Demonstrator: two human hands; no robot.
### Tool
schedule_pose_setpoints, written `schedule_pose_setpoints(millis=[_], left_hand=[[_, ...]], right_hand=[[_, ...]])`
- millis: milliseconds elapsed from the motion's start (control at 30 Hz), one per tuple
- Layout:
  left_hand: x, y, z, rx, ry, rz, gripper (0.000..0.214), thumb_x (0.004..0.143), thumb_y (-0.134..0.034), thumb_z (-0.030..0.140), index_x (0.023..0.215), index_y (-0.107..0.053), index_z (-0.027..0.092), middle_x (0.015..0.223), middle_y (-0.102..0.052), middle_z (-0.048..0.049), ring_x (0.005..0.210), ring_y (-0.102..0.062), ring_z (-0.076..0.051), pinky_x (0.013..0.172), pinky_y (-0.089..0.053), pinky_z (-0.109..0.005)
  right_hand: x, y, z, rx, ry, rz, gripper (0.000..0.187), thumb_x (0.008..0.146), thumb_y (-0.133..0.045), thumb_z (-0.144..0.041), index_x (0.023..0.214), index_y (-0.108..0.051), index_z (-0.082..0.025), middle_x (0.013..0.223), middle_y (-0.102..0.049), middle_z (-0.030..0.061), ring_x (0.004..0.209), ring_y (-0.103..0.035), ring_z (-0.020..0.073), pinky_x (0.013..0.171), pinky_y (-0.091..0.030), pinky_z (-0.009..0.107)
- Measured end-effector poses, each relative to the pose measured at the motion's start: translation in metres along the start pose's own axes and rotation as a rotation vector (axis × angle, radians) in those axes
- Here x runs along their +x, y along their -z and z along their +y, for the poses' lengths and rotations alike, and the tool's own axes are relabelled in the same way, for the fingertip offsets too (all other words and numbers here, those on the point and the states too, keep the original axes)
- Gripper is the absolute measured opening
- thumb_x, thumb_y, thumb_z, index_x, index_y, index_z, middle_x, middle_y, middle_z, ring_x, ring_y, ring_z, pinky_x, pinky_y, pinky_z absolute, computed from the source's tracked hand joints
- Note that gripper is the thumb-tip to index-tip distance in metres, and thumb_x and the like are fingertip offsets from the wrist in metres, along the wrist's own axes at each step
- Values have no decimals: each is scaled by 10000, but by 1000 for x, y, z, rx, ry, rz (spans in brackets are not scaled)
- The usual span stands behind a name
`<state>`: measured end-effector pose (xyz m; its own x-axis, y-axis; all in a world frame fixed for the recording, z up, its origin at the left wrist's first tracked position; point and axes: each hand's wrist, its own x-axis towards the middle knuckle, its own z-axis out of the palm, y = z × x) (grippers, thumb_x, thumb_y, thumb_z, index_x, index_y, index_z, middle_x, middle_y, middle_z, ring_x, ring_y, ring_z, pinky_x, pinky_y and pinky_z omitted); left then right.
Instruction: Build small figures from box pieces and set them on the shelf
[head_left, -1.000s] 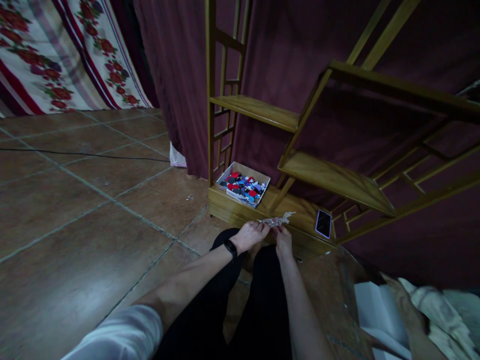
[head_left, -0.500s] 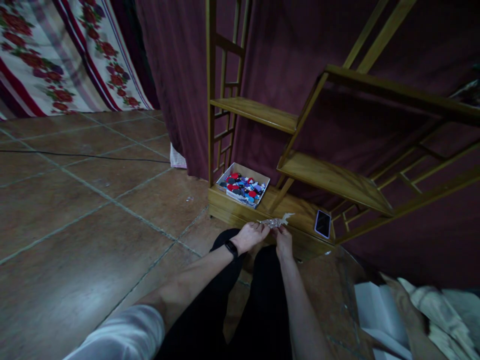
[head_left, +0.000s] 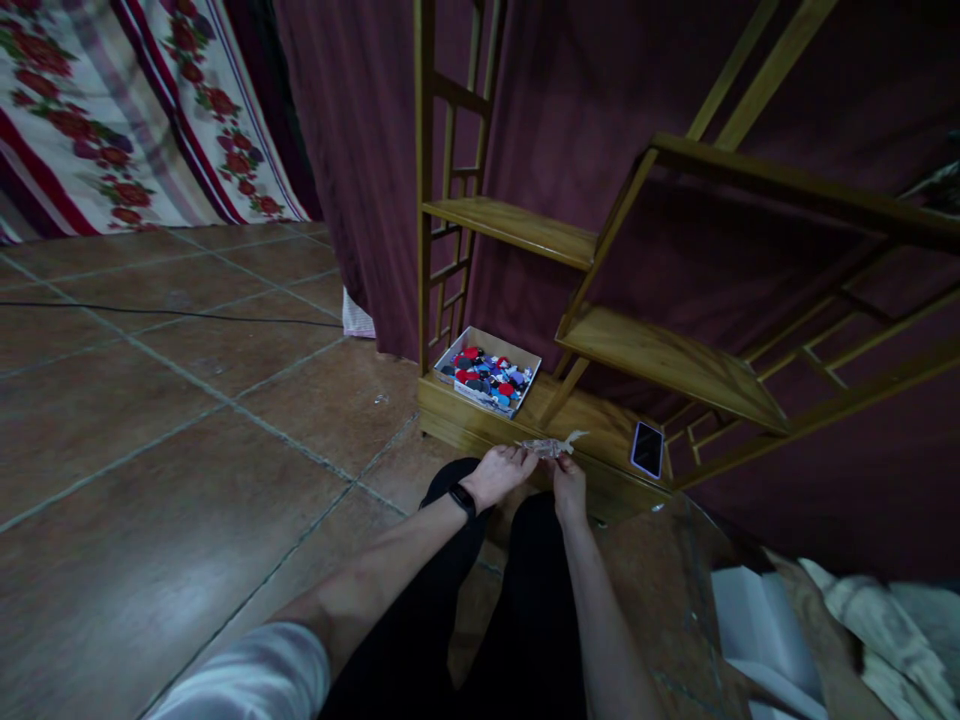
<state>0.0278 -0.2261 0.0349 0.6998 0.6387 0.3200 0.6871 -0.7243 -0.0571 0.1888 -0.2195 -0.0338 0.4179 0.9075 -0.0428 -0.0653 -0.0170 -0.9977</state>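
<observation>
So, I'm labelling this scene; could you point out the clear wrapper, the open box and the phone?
Clear wrapper [head_left: 545, 448], head view: on its crinkled middle.
Open box [head_left: 508, 350], head view: on its inner back wall.
Phone [head_left: 647, 449], head view: on its dark screen.

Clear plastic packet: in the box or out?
Out. The left hand and right hand hold the clear plastic packet outside the open box of small coloured pieces. Can't tell if it's sealed.
</observation>
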Motion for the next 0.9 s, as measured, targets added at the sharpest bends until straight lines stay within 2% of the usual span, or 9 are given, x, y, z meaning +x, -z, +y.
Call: schedule_pose_setpoints(millis=[267,500,667,900], left_hand=[[1,1,-4,-69,92,-22,188,857,-380,87,1016,-462,145,868,-603,-89,784,-604,-182,681,-455,-303],[0,-5,-3,-76,113,32,143,854,-384,92,950,-472,154,838,-609,-74,762,-603,-174,672,-447,-283],[2,-9,-3,-123,239,81,110,885,-372,171,910,-478,158,786,-615,-68,707,-610,-173,622,-422,-267],[5,-8,-2,-145,347,78,181,911,-330,242,885,-489,161,768,-634,-72,665,-612,-165,589,-386,-249]], right_hand=[[-11,1,-15,-144,96,-4,241,629,-647,-357,795,-715,-195,798,-712,11,779,-613,195,712,-466,270],[-17,3,-22,-279,166,-3,222,683,-604,-358,814,-719,-221,766,-710,14,713,-612,191,689,-442,258],[-22,1,-27,-370,216,-40,231,728,-567,-374,839,-714,-234,768,-709,13,668,-608,183,684,-427,258],[-27,-2,-28,-368,266,-83,199,742,-558,-342,850,-700,-251,867,-710,16,774,-633,192,733,-432,261]])
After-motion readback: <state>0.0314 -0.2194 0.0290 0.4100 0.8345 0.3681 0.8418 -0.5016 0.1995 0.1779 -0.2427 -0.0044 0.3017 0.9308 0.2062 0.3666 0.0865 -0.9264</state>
